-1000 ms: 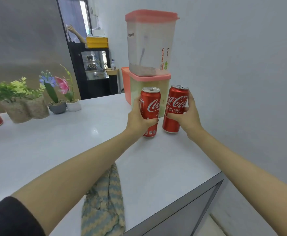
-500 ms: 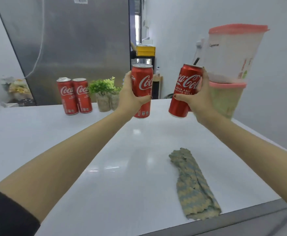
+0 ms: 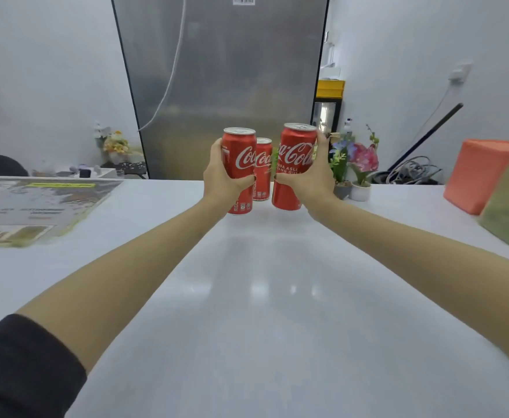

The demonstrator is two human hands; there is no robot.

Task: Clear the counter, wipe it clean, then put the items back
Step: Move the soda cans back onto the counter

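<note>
My left hand (image 3: 220, 176) grips a red cola can (image 3: 238, 158) and my right hand (image 3: 313, 176) grips a second red cola can (image 3: 294, 164). Both cans are held upright, just above the far part of the white counter (image 3: 262, 297). Between them, further back, a third red can (image 3: 262, 170) stands on the counter, partly hidden by the held cans. The cloth is out of view.
Small potted flowers (image 3: 355, 167) stand at the far edge, right of my right hand. A pink-lidded container stack (image 3: 482, 176) sits at the right edge. A printed sheet (image 3: 30, 206) lies on the counter's left. A steel fridge (image 3: 223, 70) rises behind.
I lifted both cans from beside the containers and carried them left across the counter toward the far edge. My view swung left; the cloth left the frame.
</note>
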